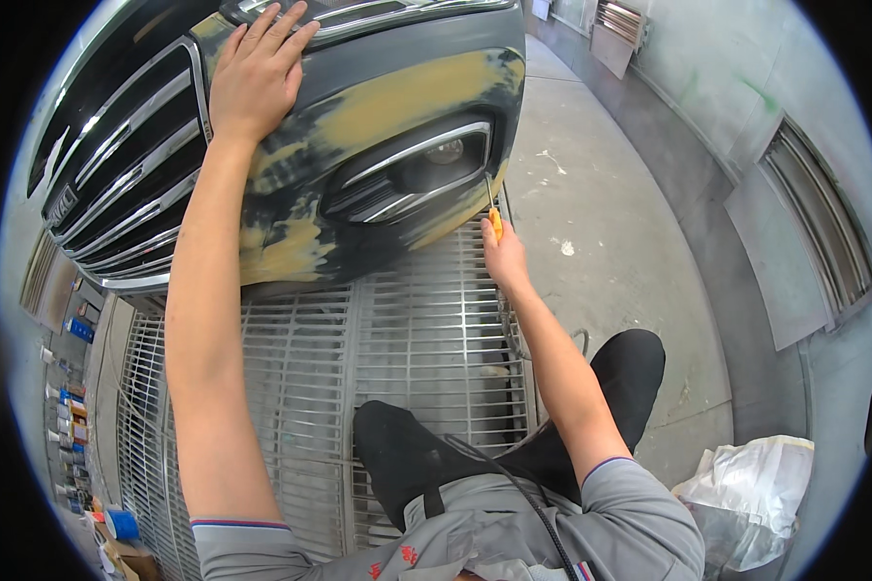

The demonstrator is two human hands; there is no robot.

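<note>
A dark car bumper (pixel 397 102) with sanded, yellowish filler patches fills the upper middle of the head view. My left hand (pixel 258 73) lies on its top edge beside the headlight (pixel 358 12), fingers spread and holding nothing. In my right hand (pixel 505 256) is a screwdriver (pixel 495 223) with a yellow-orange handle. Its thin metal shaft points up to the right-hand corner of the fog light surround (pixel 417 172), a chrome-edged piece around a round lamp (pixel 446 152). Whether the tip touches the trim cannot be made out.
A chrome-barred grille (pixel 131 145) is left of my left forearm. Metal floor grating (pixel 310 358) runs under the bumper, with concrete floor (pixel 620 232) to the right. A whitish plastic bag (pixel 746 494) sits at lower right. Cans and bottles (pixel 73 416) line the left side.
</note>
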